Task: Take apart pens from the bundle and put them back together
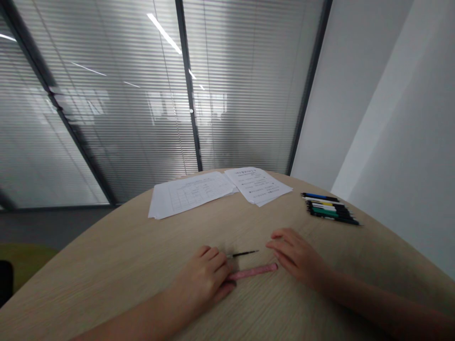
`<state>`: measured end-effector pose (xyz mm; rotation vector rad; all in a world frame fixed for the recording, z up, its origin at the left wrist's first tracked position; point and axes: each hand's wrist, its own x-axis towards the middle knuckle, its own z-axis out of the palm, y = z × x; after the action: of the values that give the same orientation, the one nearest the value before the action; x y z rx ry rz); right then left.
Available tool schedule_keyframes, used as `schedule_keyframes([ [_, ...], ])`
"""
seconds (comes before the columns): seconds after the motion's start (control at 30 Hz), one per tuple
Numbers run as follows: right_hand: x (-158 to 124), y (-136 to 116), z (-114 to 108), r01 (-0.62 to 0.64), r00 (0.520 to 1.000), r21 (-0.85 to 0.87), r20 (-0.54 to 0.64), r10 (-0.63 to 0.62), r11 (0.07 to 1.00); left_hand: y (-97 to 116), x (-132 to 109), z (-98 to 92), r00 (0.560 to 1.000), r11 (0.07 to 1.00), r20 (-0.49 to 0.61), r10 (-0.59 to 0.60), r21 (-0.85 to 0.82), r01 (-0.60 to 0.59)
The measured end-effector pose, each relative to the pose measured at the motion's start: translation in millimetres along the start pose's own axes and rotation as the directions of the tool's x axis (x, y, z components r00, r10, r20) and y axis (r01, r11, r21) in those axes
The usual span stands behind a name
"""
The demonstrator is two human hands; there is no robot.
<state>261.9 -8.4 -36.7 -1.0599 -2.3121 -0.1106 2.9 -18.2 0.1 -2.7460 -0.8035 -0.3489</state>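
Observation:
My left hand (204,279) rests on the wooden table (117,270) with its fingers curled. A thin black pen refill (243,254) sticks out from its fingertips toward the right. The thumb presses on the left end of a pink pen barrel (254,271) lying flat on the table. My right hand (296,255) lies just right of both, fingers together and bent down, with its fingertips close to the refill's tip and the barrel's right end. I cannot make out anything inside it.
Two stacks of printed sheets (192,192) (258,184) lie at the table's far edge. A row of several pens (330,208) lies at the right. A glass wall with blinds (142,94) stands behind.

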Motion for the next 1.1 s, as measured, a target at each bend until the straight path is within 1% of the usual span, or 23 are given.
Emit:
schedule_keyframes([
  [0.17,1.3,-2.8,-2.1,0.036,0.998,-0.018,0.052,-0.035,0.999,-0.6,0.2,-1.1,0.999,0.999,-0.023,0.027,-0.044,-0.028],
  [0.23,1.7,-3.3,-2.4,0.037,0.998,-0.016,0.045,-0.037,0.999,-5.0,0.5,-4.7,0.997,0.996,-0.065,0.029,-0.080,-0.034],
  [0.3,1.8,-3.8,-2.5,0.029,0.999,-0.015,0.035,-0.029,0.999,-13.6,0.6,-7.9,0.992,0.993,-0.125,0.005,-0.119,-0.020],
  [0.37,1.8,-4.3,-2.5,0.013,0.999,-0.024,0.033,-0.012,1.000,-25.7,0.3,-8.7,0.981,0.983,-0.173,-0.083,-0.178,0.052],
  [0.43,1.7,-4.8,-2.6,0.009,0.999,-0.042,0.043,-0.008,0.999,-38.4,-0.1,-6.4,0.958,0.947,-0.183,-0.220,-0.276,0.164],
  [0.53,1.0,-5.2,-2.6,0.031,0.999,-0.072,0.038,-0.028,0.997,-53.2,-0.5,0.4,0.894,0.821,-0.094,-0.438,-0.448,0.355],
  [0.57,0.7,-5.2,-2.5,0.037,0.999,-0.082,0.027,-0.035,0.996,-56.4,-0.5,2.5,0.868,0.772,-0.060,-0.493,-0.490,0.405],
  [0.63,-0.2,-5.3,-2.1,0.051,0.999,-0.108,0.002,-0.051,0.993,-60.9,-0.8,5.8,0.825,0.695,-0.012,-0.565,-0.547,0.467],
  [0.7,-0.8,-6.1,-1.5,0.075,0.996,-0.149,-0.031,-0.080,0.986,-63.7,-1.5,8.0,0.805,0.664,-0.006,-0.593,-0.570,0.484],
  [0.73,-0.6,-6.9,-1.2,0.091,0.994,-0.177,-0.045,-0.100,0.980,-64.8,-2.0,8.9,0.803,0.662,-0.015,-0.596,-0.574,0.481],
  [0.8,1.1,-10.2,-1.3,0.117,0.988,-0.250,-0.068,-0.138,0.961,-66.6,-3.0,10.5,0.805,0.666,-0.026,-0.593,-0.578,0.471],
  [0.87,5.7,-15.6,-2.8,0.120,0.987,-0.329,-0.065,-0.150,0.937,-67.9,-3.8,11.7,0.811,0.668,-0.027,-0.585,-0.583,0.462],
  [0.97,18.9,-25.4,-6.6,0.095,0.995,-0.366,0.008,-0.099,0.926,-68.4,-4.5,12.9,0.811,0.667,-0.031,-0.584,-0.587,0.458],
  [1.1,41.1,-34.4,-6.6,0.080,0.984,-0.289,0.174,-0.030,0.954,-68.4,-5.2,14.2,0.802,0.668,-0.047,-0.595,-0.584,0.461],
])
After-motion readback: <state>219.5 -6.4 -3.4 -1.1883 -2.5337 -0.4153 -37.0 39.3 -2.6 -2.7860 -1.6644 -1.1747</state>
